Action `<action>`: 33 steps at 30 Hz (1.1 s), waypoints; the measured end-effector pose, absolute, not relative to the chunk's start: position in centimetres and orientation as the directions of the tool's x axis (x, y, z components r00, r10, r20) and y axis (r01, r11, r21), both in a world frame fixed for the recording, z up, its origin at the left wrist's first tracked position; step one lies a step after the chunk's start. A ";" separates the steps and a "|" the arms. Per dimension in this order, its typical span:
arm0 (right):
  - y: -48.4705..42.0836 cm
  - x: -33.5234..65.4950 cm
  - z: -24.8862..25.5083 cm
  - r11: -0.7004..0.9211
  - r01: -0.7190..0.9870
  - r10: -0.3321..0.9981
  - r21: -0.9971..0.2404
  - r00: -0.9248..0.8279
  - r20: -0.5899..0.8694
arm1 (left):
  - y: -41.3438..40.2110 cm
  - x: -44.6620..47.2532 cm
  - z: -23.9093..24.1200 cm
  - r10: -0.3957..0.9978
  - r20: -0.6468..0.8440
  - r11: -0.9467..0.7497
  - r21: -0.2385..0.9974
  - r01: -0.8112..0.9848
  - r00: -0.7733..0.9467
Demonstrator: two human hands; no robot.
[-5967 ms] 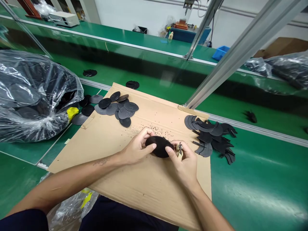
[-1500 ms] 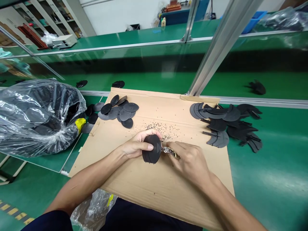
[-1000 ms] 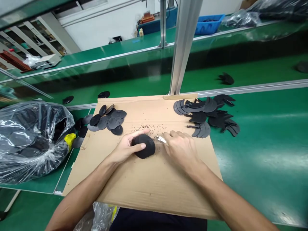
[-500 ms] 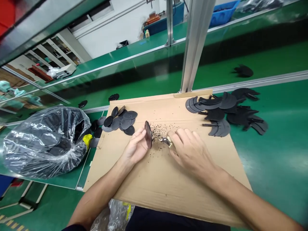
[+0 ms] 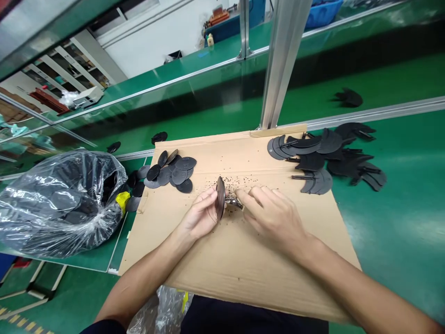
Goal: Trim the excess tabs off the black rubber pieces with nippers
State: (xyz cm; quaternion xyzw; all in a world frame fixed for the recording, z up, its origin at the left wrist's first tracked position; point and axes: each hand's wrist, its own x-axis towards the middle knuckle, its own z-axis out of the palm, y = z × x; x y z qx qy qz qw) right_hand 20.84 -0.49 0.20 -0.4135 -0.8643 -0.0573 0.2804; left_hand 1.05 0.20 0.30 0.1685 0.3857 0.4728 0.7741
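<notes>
Pinched in my left hand [image 5: 200, 214] is a dark oval disc [image 5: 220, 198], held on edge above the cardboard sheet [image 5: 222, 264]. My right hand [image 5: 273, 215] is closed around a pair of nippers [image 5: 234, 202], whose metal jaws point left and reach the disc's right face. Whether the jaws are closed on a part of the disc I cannot tell. Small black scraps [image 5: 239, 182] lie scattered on the cardboard around and behind the tool. A pile of black oval discs [image 5: 179, 176] rests left of my hands. Curved black pieces with thin stems [image 5: 314, 181] are heaped at the right.
A clear plastic bag [image 5: 62, 204] of black parts, tied with yellow tape [image 5: 122, 200], stands left on the green table [image 5: 392, 241]. An aluminium post [image 5: 283, 69] rises behind the cardboard, beside a transparent panel. More plastic sheeting [image 5: 167, 306] lies by my lap.
The disc and my left hand have moved slightly right, and the nippers have come up against the disc. The disc is turned more edge-on. The view has shifted a little.
</notes>
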 end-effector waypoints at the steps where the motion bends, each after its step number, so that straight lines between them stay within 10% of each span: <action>1: -0.5 20.8 0.2 0.650 0.748 0.683 -0.132 -0.499 0.533 | 0.2 1.1 0.3 0.861 -0.441 0.497 0.618 -0.610 0.255; 33: -0.2 22.0 -0.2 0.571 0.817 0.775 -0.083 -0.502 0.383 | 0.8 -0.1 -0.4 0.910 -0.364 0.410 0.717 -0.564 0.198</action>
